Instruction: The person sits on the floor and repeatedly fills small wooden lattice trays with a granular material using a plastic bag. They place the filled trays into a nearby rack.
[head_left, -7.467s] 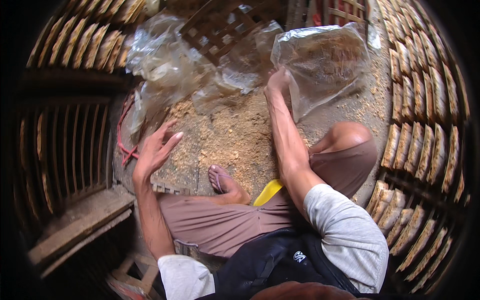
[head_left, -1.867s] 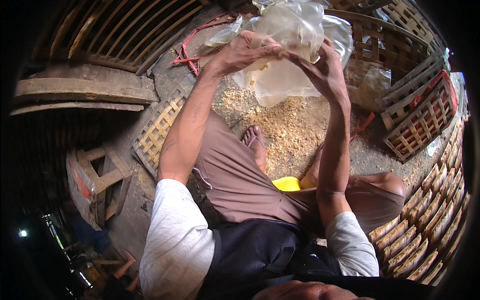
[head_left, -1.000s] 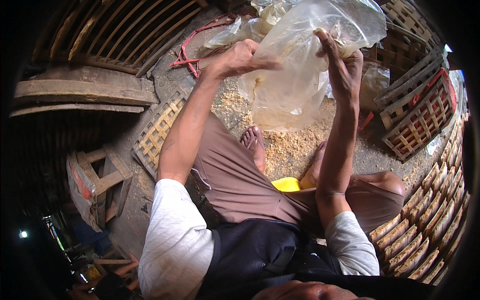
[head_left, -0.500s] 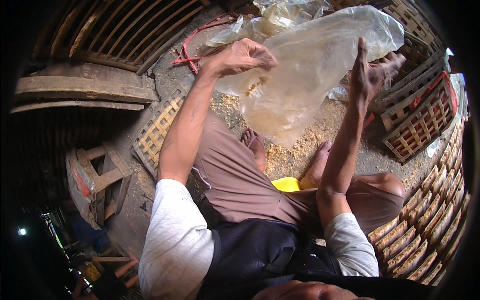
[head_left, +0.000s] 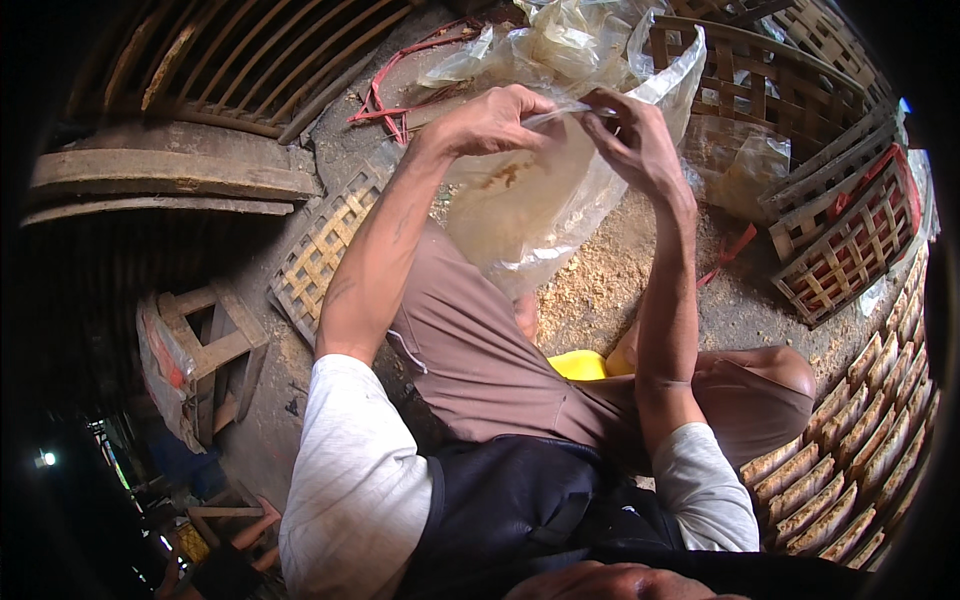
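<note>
Slightly above centre, at one o'clock, a thin plastic bag (head_left: 560, 215), cloudy and translucent, hangs in soft folds above the floor, its inside stained with a brown, grainy smear. Two bare hands hold its gathered upper edge: the left hand (head_left: 497, 120), at twelve, pinches it between thumb and fingers, and the right hand (head_left: 638, 145), between one and two, grips it with fingers curled to a narrow pinch. A taut twist of film spans the small gap between them. Beneath lie coarse, sawdust-like tan crumbs (head_left: 608, 272). Near centre, toward four, a smooth yellow object (head_left: 578, 366) sits beside the brown cloth legwear (head_left: 480, 365). Beyond the bag, toward twelve, crumpled plastic (head_left: 562, 42) forms a heap; red cord (head_left: 380, 116) tangles at eleven. Flat woven strips make a panel (head_left: 322, 255) near ten and a crate (head_left: 850, 235) near three. A rough wooden frame (head_left: 225, 350) stands at nine. At four, thin, rough-edged slabs (head_left: 830, 465) line up in rows.
</note>
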